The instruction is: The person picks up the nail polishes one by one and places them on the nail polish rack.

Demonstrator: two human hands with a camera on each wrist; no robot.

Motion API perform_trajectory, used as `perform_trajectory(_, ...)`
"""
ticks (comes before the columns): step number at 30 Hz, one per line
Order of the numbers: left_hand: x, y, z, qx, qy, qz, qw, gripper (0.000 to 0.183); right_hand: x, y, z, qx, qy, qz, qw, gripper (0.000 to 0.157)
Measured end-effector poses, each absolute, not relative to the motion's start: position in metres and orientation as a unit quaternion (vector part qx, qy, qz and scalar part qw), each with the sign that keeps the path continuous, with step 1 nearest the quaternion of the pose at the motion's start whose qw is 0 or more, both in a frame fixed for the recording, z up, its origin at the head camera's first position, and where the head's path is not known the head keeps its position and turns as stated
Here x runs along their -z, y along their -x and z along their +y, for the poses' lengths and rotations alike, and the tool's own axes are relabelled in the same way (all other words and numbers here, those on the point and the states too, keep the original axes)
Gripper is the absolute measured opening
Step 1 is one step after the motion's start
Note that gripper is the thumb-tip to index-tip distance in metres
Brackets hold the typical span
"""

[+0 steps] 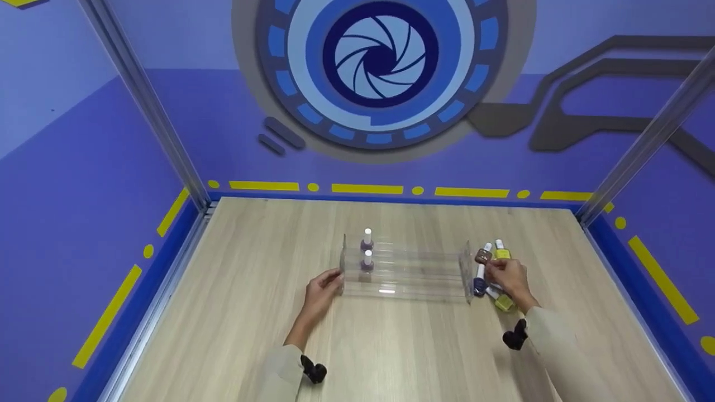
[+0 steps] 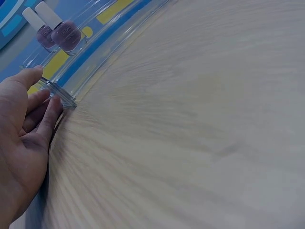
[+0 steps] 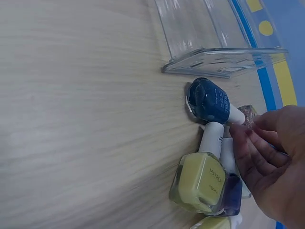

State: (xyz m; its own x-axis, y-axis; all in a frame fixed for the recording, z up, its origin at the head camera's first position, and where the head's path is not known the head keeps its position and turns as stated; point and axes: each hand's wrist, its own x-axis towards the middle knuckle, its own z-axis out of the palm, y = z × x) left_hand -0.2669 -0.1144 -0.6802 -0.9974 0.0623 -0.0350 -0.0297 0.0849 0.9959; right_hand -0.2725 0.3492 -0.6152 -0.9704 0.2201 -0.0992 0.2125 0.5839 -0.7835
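A clear stepped acrylic rack stands on the table with two mauve nail polish bottles upright at its left. My left hand pinches the rack's left end panel between thumb and fingers. Beyond the right end, my right hand reaches among loose nail polish bottles, fingertips bent close to the white cap of a dark blue bottle and a brown glittery bottle. I cannot tell whether they pinch either. A pale yellow bottle lies over a purple one.
A bright yellow bottle is at the far side of the loose group. Wood-grain table stretches in front of the rack. Blue-purple panels with metal corner posts enclose the back and sides.
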Motion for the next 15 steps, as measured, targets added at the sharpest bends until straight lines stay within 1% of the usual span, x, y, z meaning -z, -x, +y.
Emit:
perform_trajectory(4,0.6791,0.2647,-0.1161,-0.677,-0.011,0.735,0.031,0.043,0.6154,0.2755,0.3455,-0.409,0.113,-0.906,-0.011,0.026)
perform_trajectory(10,0.6790,0.2639,-0.1156,-0.695,-0.022,0.718,0.034,0.043,0.6193,0.2794,0.3437,-0.343,0.097,-0.934,0.013,0.023)
perform_trajectory(13,0.6782,0.2638,-0.1153,-0.699,-0.023,0.714,0.039,0.044,0.6218,0.2802,0.3428,-0.337,0.094,-0.937,0.018,0.027)
perform_trajectory(15,0.6780,0.2641,-0.1154,-0.702,-0.023,0.711,0.041,0.044,0.6223,0.2803,0.3410,-0.338,0.097,-0.936,0.011,0.031)
